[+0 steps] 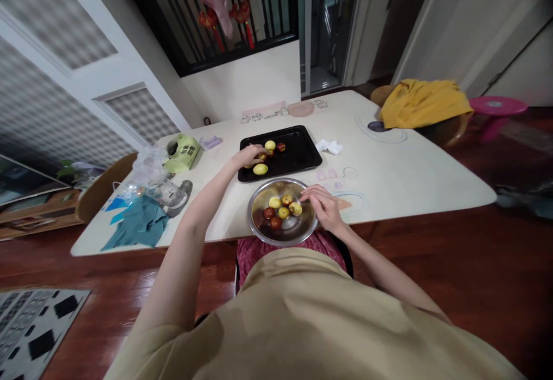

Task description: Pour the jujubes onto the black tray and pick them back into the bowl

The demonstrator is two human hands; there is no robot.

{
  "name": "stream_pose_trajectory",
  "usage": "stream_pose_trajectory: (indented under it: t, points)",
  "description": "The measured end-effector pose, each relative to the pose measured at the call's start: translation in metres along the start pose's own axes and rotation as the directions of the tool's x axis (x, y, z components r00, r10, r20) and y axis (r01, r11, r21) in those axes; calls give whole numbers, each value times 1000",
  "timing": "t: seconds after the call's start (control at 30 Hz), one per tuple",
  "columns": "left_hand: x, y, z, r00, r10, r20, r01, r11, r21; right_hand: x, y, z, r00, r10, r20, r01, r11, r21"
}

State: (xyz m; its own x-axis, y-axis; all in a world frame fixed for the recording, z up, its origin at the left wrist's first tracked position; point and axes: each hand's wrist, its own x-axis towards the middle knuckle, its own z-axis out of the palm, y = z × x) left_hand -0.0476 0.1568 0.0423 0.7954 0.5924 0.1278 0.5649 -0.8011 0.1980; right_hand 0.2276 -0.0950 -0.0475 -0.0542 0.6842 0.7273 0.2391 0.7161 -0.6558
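The one camera here is head-worn, peering forward and steeply down over the shirt (294, 305), bowl (302, 227) close below near mid-view, wide enough for the whole table (389, 178), window (254, 0) beyond, rug (38, 322) lower left.

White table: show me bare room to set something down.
Open tabletop lies between the right hand and the yellow cloth; the right part of the black tray, beside the fruits, is bare too. Crowded: the left end, with teal cloth, plastic bag and green pack.
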Motion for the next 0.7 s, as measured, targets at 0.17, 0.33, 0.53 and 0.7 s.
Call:
stream_pose_trajectory:
  t: [0.17,0.33,0.53,0.7]
  points:
    - [-31,55,-16,934,10,-357,-64,988,-139,0,0,0,1000,5,-3,-5,1000,-7]
    - [-83,151,-3,950,169,-263,-230,948,-221,1,0,0,1000,1,-16,-1,1000,-6]
    - [-119,200,20,952,302,48,-259,881,-395,1,0,-1,1000,22,2,-22,1000,-19]
    - [-118,199,25,934,347,87,-278,856,-437,1,2,0,1000,-5,-3,5,1000,-26]
